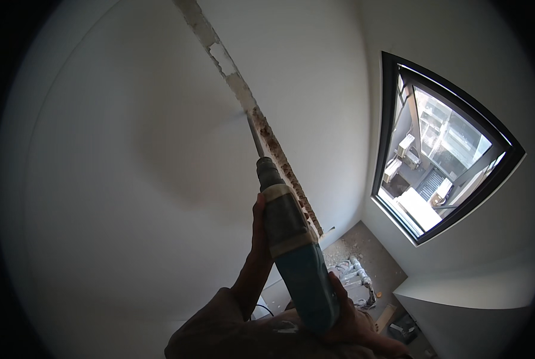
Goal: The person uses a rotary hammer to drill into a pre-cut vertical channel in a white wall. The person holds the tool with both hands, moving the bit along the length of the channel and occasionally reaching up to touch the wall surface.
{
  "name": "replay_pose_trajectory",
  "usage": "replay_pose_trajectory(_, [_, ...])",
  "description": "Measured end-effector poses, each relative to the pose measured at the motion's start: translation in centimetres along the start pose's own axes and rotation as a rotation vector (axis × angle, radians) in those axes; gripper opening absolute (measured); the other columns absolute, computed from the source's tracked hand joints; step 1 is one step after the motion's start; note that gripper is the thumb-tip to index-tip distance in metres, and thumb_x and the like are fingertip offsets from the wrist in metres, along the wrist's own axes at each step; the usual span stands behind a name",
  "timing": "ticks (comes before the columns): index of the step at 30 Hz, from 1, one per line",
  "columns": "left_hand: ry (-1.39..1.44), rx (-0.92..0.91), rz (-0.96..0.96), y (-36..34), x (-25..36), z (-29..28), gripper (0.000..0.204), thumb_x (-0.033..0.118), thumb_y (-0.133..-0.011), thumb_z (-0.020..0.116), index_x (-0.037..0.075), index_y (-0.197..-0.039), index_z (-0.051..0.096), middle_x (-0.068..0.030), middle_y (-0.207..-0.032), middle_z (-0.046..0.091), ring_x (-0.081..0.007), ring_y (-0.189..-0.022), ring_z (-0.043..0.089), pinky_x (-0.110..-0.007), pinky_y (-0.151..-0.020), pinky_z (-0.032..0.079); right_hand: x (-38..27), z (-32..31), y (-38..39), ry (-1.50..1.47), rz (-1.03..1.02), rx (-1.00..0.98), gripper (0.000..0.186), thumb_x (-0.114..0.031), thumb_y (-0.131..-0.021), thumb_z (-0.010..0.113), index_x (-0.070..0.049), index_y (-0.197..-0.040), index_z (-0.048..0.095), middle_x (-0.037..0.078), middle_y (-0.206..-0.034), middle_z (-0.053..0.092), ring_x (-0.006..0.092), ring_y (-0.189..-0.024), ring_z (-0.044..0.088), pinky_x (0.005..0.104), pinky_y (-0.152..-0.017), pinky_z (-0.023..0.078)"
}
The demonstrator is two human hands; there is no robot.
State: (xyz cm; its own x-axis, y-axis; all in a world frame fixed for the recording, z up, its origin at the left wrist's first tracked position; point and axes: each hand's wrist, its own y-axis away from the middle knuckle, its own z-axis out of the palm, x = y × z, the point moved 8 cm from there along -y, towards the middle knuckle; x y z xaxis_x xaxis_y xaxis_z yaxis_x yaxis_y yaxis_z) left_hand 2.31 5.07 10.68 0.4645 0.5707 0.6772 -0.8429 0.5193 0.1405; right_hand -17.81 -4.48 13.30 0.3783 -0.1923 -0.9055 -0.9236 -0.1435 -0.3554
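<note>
A teal and dark demolition hammer [306,281] points up and away from me, with tan bands round its body. Its chisel bit [255,136] meets the white wall [177,179] at the edge of a long chased groove [279,157]. Rough reddish-brown masonry shows in the groove's lower stretch; farther up it is paler and greyish. My left hand [259,230] is closed on the front of the hammer body, its fingers partly hidden behind it. At the rear end, my right hand [346,314] grips the hammer; the handle itself is hidden.
A dark-framed window [447,149] is set in the wall to the right. Rubble and dust [354,242] lie on the floor below, near a white-spattered metal object [358,280] and a dark case or box [404,328]. A dark cable [265,307] curves beside my left arm.
</note>
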Motion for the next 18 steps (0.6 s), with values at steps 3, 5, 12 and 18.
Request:
replay_pose_trajectory(3, [0.053, -0.054, 0.006, 0.1, 0.5, 1.1, 0.071, 0.067, -0.086, 0.041, 0.003, -0.115, 0.051, -0.0166, -0.103, 0.059, -0.0298, -0.089, 0.064, -0.045, -0.076, 0.056, 0.3, 0.0, -0.8, -0.032, 0.372, -0.199, 0.111, -0.021, -0.065, 0.078, -0.007, -0.146, 0.004, 0.027, -0.126, 0.049, 0.0389, -0.116, 0.052, 0.0437, -0.097, 0.042])
replay_pose_trajectory(5, [0.086, -0.073, 0.017, 0.3, 0.9, 1.6, 0.071, 0.067, -0.085, 0.041, 0.003, -0.115, 0.052, -0.0164, -0.102, 0.06, -0.029, -0.089, 0.065, -0.045, -0.075, 0.057, -0.1, -0.1, -0.8, -0.057, 0.551, -0.303, 0.109, -0.018, -0.064, 0.076, -0.008, -0.147, 0.006, 0.027, -0.129, 0.048, 0.0388, -0.12, 0.049, 0.043, -0.098, 0.041])
replay_pose_trajectory(12, [0.185, -0.198, 0.003, 0.1, 1.6, 3.7, 0.07, 0.067, -0.086, 0.04, 0.007, -0.12, 0.048, -0.0177, -0.108, 0.054, -0.0318, -0.095, 0.059, -0.047, -0.078, 0.054, -1.7, 0.5, -1.3, -0.055, 0.142, -0.172, 0.117, -0.029, -0.067, 0.08, -0.01, -0.146, -0.003, 0.03, -0.123, 0.048, 0.0413, -0.109, 0.056, 0.0471, -0.096, 0.044])
replay_pose_trajectory(18, [0.065, -0.197, 0.089, -0.4, 1.8, 7.7, 0.06, 0.063, -0.089, 0.04, 0.008, -0.106, 0.056, -0.0086, -0.093, 0.061, -0.0233, -0.09, 0.062, -0.039, -0.082, 0.053, -4.8, -5.1, -2.0, 0.007, 0.19, -0.051, 0.106, -0.011, -0.069, 0.074, -0.01, -0.147, 0.003, 0.024, -0.127, 0.047, 0.0375, -0.109, 0.056, 0.0455, -0.096, 0.044])
